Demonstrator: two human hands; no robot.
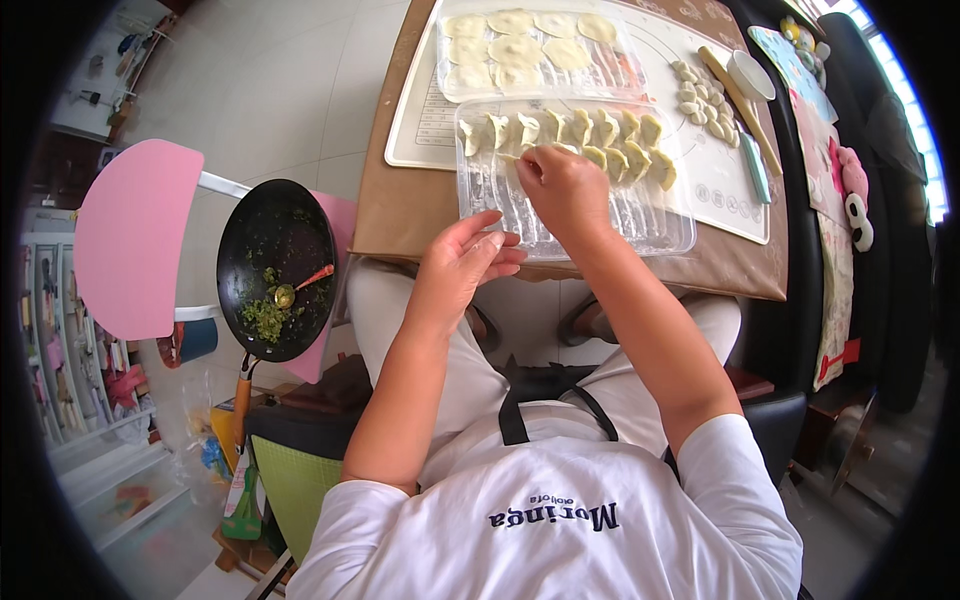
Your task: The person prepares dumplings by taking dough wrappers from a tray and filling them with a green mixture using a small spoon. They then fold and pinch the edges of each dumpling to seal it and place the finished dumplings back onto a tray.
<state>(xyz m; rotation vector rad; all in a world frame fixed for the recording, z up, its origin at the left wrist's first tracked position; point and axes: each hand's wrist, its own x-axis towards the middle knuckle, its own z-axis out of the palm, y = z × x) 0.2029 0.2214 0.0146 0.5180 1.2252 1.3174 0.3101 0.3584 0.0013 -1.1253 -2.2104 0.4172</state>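
Note:
My right hand is over the near clear plastic tray, its fingers bent down at a dumpling in the second row; the fingertips are partly hidden, and whether they grip it I cannot tell. Folded dumplings stand in two rows in this tray. My left hand hovers at the tray's near left corner, palm turned inward, fingers apart and holding nothing. Behind lies another clear tray with flat round dough wrappers. Small dough pieces lie on the white mat at the right.
A wooden rolling pin, a white bowl and a teal-handled tool are at the mat's right side. To my left, a black wok with green filling and a spoon rests on a pink chair. The table's edge is close to my lap.

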